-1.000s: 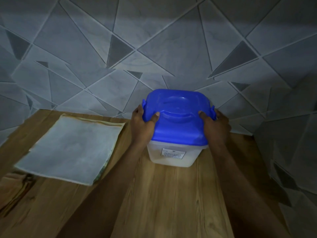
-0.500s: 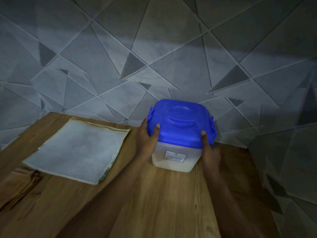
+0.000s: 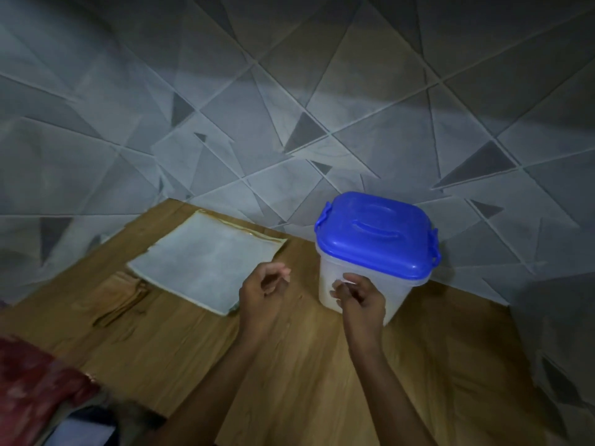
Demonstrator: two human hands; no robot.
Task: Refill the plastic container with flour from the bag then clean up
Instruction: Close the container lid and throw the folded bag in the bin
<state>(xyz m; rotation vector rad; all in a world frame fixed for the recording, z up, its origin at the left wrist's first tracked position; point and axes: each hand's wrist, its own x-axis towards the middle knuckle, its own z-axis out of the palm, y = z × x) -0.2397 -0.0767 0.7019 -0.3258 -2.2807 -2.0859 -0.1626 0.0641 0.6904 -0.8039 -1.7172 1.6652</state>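
While the flattened bag [image 3: 206, 263] is lying on the wooden table [image 3: 289, 365] at centre left of the frame, its far edge is sitting close under the tiled wall [image 3: 289, 107], and nothing is lying on top of it. A red patterned cloth [image 3: 35, 387] is showing at the lower left corner, off the table's near edge, with something dark and blurred below it that I cannot make out. Between the bag and the plastic container [image 3: 396, 294] a strip of bare wood is lying open.

The container is standing upright at centre right, close to the wall, with its blue lid [image 3: 376, 236] sitting flat on top and a side clip showing at each end. Through the cloudy wall a pale filling is showing in the lower part, though I cannot tell how high it is reaching.

My left hand [image 3: 264, 294] is hovering over the bare strip, fingers loosely curled and holding nothing, apart from both bag and container. My right hand [image 3: 362, 299] is hanging in front of the container's near wall, fingers also loosely curled around nothing; whether it is touching the plastic I cannot tell.

Half a second ago both hands were gripping the container's sides under the lid; now both are drawn back off it.
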